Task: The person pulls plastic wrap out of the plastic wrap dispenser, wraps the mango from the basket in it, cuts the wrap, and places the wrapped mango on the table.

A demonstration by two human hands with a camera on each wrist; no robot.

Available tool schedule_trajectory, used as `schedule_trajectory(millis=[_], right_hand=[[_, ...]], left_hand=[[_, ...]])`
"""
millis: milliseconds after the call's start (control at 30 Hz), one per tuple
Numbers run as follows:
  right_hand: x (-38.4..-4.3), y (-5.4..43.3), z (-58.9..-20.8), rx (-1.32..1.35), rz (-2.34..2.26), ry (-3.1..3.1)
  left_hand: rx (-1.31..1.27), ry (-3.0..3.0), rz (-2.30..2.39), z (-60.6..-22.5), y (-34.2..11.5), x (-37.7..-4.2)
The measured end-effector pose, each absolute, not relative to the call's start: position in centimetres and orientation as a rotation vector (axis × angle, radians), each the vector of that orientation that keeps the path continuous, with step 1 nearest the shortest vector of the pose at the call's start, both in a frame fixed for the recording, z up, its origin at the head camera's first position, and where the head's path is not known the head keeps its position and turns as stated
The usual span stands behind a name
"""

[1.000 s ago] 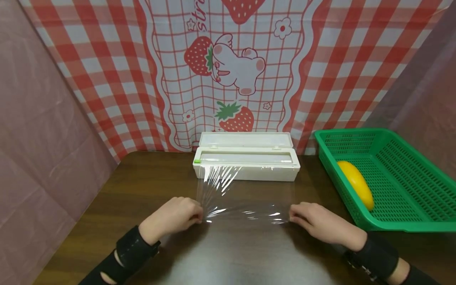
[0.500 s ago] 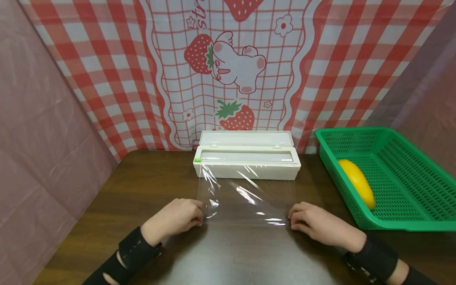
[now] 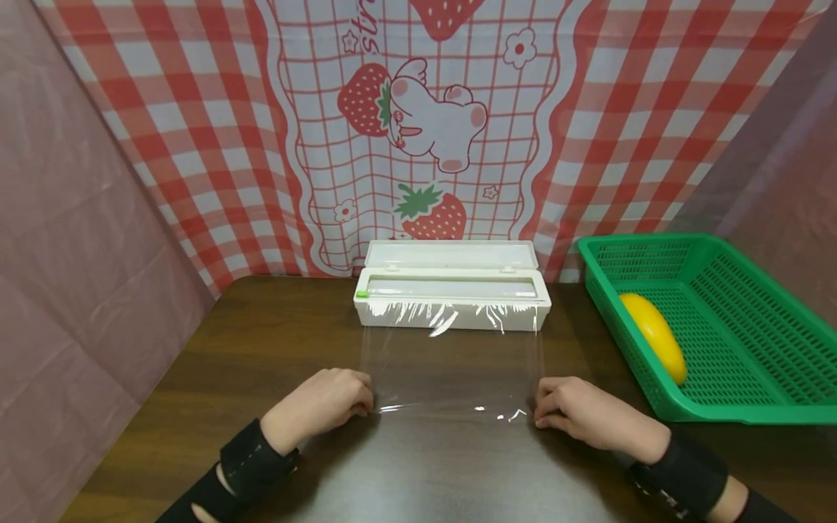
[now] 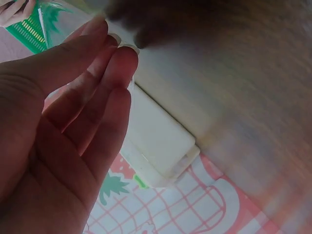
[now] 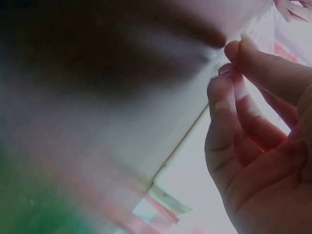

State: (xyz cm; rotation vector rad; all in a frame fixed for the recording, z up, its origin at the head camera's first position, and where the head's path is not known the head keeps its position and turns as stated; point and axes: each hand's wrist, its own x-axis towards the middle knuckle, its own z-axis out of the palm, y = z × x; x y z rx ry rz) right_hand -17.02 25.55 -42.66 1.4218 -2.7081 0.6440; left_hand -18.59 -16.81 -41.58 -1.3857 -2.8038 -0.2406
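Note:
A sheet of clear plastic wrap (image 3: 451, 370) stretches from the front of a white wrap dispenser (image 3: 451, 315) toward me. My left hand (image 3: 320, 407) pinches the sheet's near left corner between thumb and fingers, as the left wrist view also shows. At the near right corner, my right hand (image 3: 591, 414) pinches the film the same way. Between the hands the near edge runs almost straight, with a few shiny creases. The dispenser's lid (image 3: 451, 254) is raised at the back, and a small green slider (image 3: 362, 294) sits at its left end.
On the right stands a green plastic basket (image 3: 732, 414) with a yellow oblong object (image 3: 654, 338) inside. A red checked strawberry cloth (image 3: 418, 145) hangs behind the brown wooden table (image 3: 261, 327). Pink cloth (image 3: 78, 254) covers the left side.
The right hand first loosened its fingers slightly, then moved a little outward and toward me. The film's diagonal creases have smoothed out, leaving it flatter. The left hand has barely moved.

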Motion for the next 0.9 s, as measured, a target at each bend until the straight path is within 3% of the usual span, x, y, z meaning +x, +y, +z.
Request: schedule_trajectory(millis=[900], right_hand=[[-15.8,25.3,-41.1,1.268,0.568,-2.950]], left_hand=[[-1.289,-2.899,-0.280,-40.9,-16.6,-18.0]])
